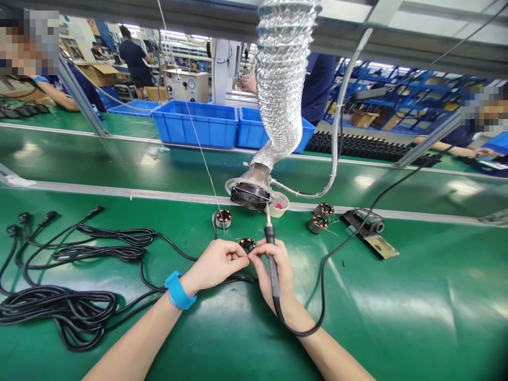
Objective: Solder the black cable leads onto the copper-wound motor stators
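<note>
My right hand (283, 280) is closed round a soldering iron (272, 262), its tip pointing up and away below the fume extractor. The thumb and forefinger of that hand also pinch together near the fingertips of my left hand (214, 264), which wears a blue wristband (180, 290). My left fingers are closed in a pinch, and what lies in them is too small to make out. Just beyond both sets of fingertips sits a motor stator (247, 243) with copper windings, partly hidden by the hands. Another stator (223, 218) stands farther back, with a black cable at it.
Coiled black power cords (59, 312) cover the left of the green bench. A fan-ended fume extractor (250, 194) hangs above centre beside a small cup (279, 205). Two stators (318, 223) and an iron stand (369, 230) lie right. Blue bins (196, 124) and other people are behind.
</note>
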Demonstrator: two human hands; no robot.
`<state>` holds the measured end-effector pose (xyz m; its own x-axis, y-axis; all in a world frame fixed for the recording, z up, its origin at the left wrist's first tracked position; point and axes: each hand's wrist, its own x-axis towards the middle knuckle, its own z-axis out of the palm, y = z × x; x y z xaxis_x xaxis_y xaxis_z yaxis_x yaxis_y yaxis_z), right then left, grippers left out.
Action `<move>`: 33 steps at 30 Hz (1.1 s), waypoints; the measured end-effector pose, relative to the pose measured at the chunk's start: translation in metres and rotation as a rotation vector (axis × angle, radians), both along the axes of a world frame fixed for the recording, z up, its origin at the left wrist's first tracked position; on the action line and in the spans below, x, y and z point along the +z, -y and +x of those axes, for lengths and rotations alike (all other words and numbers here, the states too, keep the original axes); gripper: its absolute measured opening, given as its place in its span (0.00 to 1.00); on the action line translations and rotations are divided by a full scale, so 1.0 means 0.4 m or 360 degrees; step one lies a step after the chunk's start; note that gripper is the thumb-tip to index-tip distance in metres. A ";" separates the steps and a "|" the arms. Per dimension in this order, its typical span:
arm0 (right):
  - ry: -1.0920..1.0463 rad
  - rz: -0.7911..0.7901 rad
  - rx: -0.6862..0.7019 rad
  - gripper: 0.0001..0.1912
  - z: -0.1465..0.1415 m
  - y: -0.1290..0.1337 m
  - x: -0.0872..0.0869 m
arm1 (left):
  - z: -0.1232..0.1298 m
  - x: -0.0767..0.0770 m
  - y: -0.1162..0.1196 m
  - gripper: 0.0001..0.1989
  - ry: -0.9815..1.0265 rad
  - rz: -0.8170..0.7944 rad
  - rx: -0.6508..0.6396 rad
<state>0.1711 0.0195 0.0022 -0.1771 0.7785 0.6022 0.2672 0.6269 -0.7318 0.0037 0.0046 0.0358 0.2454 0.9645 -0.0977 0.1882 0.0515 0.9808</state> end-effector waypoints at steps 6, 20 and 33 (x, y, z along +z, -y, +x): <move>-0.0013 0.0022 -0.0015 0.09 0.003 -0.002 0.000 | -0.006 0.010 0.002 0.08 -0.0081 0.0022 0.0028; 0.0028 0.0096 -0.0056 0.11 0.000 -0.008 0.003 | -0.011 -0.007 -0.009 0.11 0.0093 0.0102 0.0201; -0.0399 -0.0340 0.0087 0.12 0.044 -0.002 0.014 | -0.025 -0.033 -0.030 0.13 0.0003 0.0025 0.0567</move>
